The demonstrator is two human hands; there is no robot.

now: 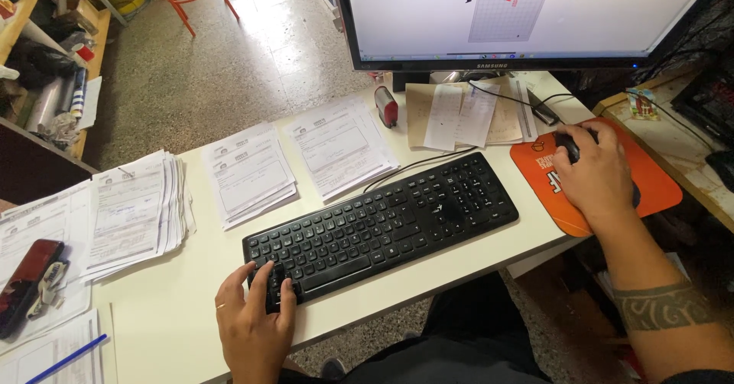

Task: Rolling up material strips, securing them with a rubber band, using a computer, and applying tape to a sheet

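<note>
My left hand [252,323] rests with fingers spread on the near-left corner of the keyboard [382,223]. My right hand [596,174] is cupped over the mouse [567,145], on the orange mouse pad [657,189] just right of the keyboard. Stacks of papers [248,174] lie left of and behind the keyboard.

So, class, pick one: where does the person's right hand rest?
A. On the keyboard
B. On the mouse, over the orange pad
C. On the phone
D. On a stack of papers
B: the right hand covers the black mouse on the orange pad, while the left hand is the one on the keyboard.
</note>
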